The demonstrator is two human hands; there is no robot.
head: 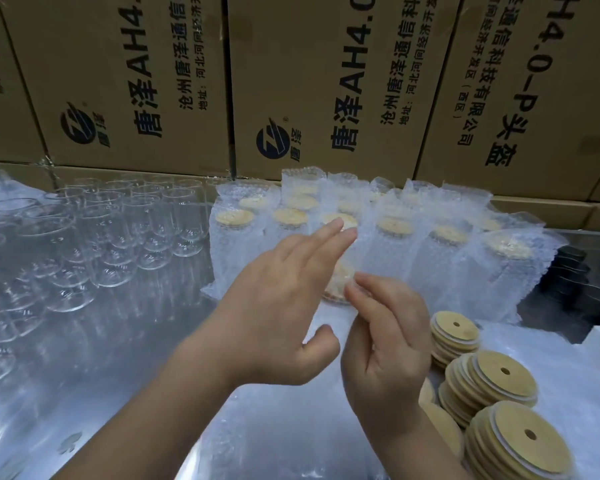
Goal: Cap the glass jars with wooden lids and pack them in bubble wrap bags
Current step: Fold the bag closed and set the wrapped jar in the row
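Bubble wrap bag [378, 258] w/ capped jar [338, 285]: R hand [388, 348] pinches edge, L hand [274, 306] straight-fingered against it.

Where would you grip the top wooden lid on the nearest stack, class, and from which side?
Pinch the top lid by its rim, from above: it lies thin and face-up on a fanned stack, its edge overhanging the lid beneath. The right hand is nearest, but now pinches a bubble wrap bag.

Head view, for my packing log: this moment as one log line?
stage: bagging capped jar; left hand: open, touching bubble wrap bag; right hand: pinches bag edge; wooden lids: stacked right
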